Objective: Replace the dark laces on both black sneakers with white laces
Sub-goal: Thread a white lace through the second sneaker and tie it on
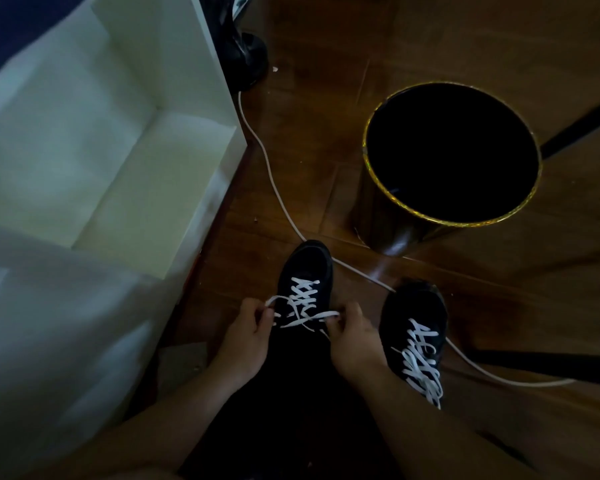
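Note:
Two black sneakers stand on the wooden floor, both threaded with white laces. The left sneaker has its white lace crossed over near the tongue. My left hand pinches one loose end of that lace at the shoe's left side. My right hand pinches the other end at its right side. The two ends cross between my hands. The right sneaker sits further right and nearer, its white lace laced up the front. No dark laces are in view.
A black bin with a gold rim stands ahead on the right. A white cable runs across the floor behind both shoes. A white shelf unit fills the left side. A dark stand base sits at the top.

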Demonstrator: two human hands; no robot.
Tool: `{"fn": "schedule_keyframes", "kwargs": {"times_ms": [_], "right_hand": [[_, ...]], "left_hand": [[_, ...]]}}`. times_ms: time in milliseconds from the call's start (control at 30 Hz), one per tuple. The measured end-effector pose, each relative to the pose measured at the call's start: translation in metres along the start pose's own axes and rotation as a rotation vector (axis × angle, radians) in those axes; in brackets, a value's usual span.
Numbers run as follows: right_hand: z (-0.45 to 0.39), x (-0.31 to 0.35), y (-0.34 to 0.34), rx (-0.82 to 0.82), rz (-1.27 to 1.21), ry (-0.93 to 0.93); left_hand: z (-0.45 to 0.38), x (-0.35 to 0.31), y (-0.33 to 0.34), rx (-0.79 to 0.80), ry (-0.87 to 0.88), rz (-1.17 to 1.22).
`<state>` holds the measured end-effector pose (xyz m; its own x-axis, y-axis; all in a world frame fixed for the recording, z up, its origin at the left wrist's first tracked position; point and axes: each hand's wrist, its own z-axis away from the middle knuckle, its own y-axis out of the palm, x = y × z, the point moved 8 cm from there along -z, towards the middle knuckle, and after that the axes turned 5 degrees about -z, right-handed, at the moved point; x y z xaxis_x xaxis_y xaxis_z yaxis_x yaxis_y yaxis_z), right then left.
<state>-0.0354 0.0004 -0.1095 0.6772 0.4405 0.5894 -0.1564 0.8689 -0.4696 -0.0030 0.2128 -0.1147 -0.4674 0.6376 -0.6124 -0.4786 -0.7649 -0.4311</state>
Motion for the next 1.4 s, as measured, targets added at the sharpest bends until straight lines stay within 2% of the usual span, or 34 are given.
{"fn": "schedule_keyframes", "kwargs": {"times_ms": [167,333,467,600,667,733,767,833,900,1000,1133,1233,1300,1400], "right_hand": [[0.006,0.002,0.004,0.158,0.111,-0.068],[-0.001,0.004,-0.022,0.144,0.322,-0.163],[-0.007,0.004,-0.056,0.082,0.579,-0.238],[-0.011,-0.014,-0.090,0.023,0.845,-0.131],[-0.009,-0.023,-0.095,0.030,0.923,-0.076],[-0.002,-0.022,-0.088,0.083,0.962,-0.044],[0.002,-0.016,-0.081,0.110,0.973,-0.058],[0.010,-0.001,-0.063,0.134,0.967,-0.162],[0.015,0.013,-0.040,0.167,0.921,-0.292],[0.019,0.021,-0.007,0.250,0.809,-0.324],[0.019,0.020,0.006,0.242,0.754,-0.274],[0.018,0.012,-0.002,0.234,0.733,-0.244],[0.016,0.008,-0.010,0.203,0.740,-0.242],[0.013,0.007,-0.019,0.163,0.783,-0.246]], "left_hand": [[0.010,0.011,0.008,0.060,0.011,-0.043],[0.005,0.014,-0.013,-0.005,-0.015,-0.016],[-0.001,0.017,-0.048,-0.131,0.068,-0.314],[-0.004,0.026,-0.076,-0.216,0.076,-0.741],[0.000,0.027,-0.075,-0.158,0.001,-0.961],[0.004,0.020,-0.060,-0.128,0.051,-1.054],[0.005,0.012,-0.055,-0.155,0.095,-1.014],[0.005,-0.001,-0.048,-0.181,0.149,-0.736],[-0.001,-0.006,-0.033,-0.047,0.143,-0.529],[0.003,-0.012,-0.007,0.187,0.201,-0.592],[0.002,-0.009,0.003,0.163,0.287,-0.764],[-0.001,-0.007,0.007,0.193,0.284,-0.616],[-0.002,-0.002,0.003,0.248,0.220,-0.475],[-0.006,0.009,-0.013,0.223,0.133,-0.402]]}}
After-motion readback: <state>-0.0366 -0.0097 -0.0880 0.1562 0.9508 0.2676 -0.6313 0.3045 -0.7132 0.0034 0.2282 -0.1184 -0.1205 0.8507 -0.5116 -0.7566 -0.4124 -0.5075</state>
